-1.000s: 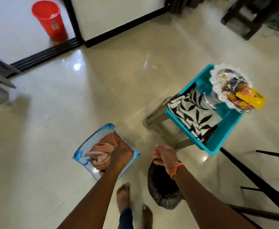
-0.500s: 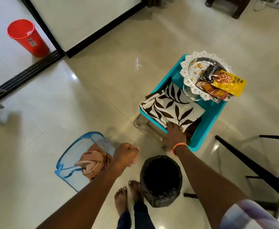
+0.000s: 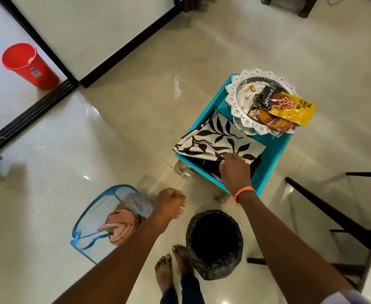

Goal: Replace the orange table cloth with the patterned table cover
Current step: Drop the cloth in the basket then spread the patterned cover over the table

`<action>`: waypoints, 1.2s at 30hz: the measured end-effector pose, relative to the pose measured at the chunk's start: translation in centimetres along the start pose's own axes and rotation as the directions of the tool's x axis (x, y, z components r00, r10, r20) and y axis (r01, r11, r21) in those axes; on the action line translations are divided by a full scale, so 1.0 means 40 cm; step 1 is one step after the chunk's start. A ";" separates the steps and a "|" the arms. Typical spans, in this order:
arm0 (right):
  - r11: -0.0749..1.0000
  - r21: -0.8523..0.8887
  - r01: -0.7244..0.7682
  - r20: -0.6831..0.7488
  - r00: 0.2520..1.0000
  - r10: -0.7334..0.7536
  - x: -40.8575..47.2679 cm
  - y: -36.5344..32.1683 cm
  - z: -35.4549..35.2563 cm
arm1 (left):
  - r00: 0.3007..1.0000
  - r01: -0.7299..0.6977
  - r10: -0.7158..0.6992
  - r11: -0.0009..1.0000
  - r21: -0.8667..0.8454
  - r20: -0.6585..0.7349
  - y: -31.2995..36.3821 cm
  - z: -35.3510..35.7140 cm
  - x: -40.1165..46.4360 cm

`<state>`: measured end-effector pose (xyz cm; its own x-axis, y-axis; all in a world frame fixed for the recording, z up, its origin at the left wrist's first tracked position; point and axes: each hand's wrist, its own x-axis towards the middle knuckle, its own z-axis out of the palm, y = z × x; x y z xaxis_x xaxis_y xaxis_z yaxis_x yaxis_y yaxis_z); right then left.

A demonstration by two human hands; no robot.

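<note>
Far left stood a red plastic bucket [image 3: 29,65], smooth and tapered, well away from my work. Next came the blue mesh hamper [image 3: 96,218], thin and see-through, with the orange cloth [image 3: 122,224] slumped inside it in soft, limp folds. My left hand [image 3: 169,205] hung just beside the hamper's rim, fingers curled into a loose fist with nothing in them. Below centre sat a black bin [image 3: 214,244] lined with a crinkled glossy bag. My right hand [image 3: 235,172] reached into the teal plastic tub [image 3: 272,150] and pinched the near edge of the patterned cover [image 3: 219,141], which lay folded there, cream with dark leaves. I judged it light, floppy and apt to unfold when lifted, so a corner or folded edge seemed the place to take it. Beyond it, a scalloped glass plate [image 3: 239,84] carried shiny snack packets [image 3: 287,106].
</note>
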<state>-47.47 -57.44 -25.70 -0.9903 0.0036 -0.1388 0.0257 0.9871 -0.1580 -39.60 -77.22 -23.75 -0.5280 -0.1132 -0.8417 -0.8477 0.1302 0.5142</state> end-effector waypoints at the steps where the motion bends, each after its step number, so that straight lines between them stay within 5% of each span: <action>1: 1.000 0.020 0.011 -0.052 0.999 -0.010 -0.007 -0.010 -0.036 | 1.000 0.000 0.000 1.000 -0.021 0.001 0.009 0.000 -0.011; 8: 0.954 0.206 0.216 -0.263 0.952 -0.159 -0.126 -0.102 -0.261 | 0.984 0.030 0.025 0.951 -0.308 0.174 0.148 0.041 -0.135; 11: 0.946 0.188 0.264 -0.198 0.954 -0.227 -0.175 -0.126 -0.301 | 0.948 0.015 0.133 0.888 -0.460 0.288 0.224 0.058 -0.177; 18: 0.892 0.199 0.405 -0.165 0.911 -0.377 -0.252 -0.132 -0.306 | 0.998 0.051 -0.025 0.875 -0.482 0.060 0.227 0.082 -0.170; 25: 0.793 0.560 0.241 -0.209 0.967 -0.146 -0.363 -0.103 -0.352 | 0.986 -0.166 0.155 0.858 -0.487 -0.063 0.223 0.057 -0.327; 30: 0.792 0.565 0.230 -0.367 0.930 -0.009 -0.443 -0.103 -0.437 | 0.941 -0.312 0.337 0.845 -0.434 -0.021 0.271 0.010 -0.493; 36: 0.610 0.733 0.301 -0.474 0.869 0.141 -0.592 -0.152 -0.612 | 0.855 -0.474 0.519 0.787 -0.394 0.006 0.249 -0.024 -0.760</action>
<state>-27.51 -59.59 2.49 -0.9216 0.2187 0.3206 -0.1820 0.4860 -0.8548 -32.04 -73.41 7.12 -0.8907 -0.0232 -0.4541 -0.4370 -0.2322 0.8690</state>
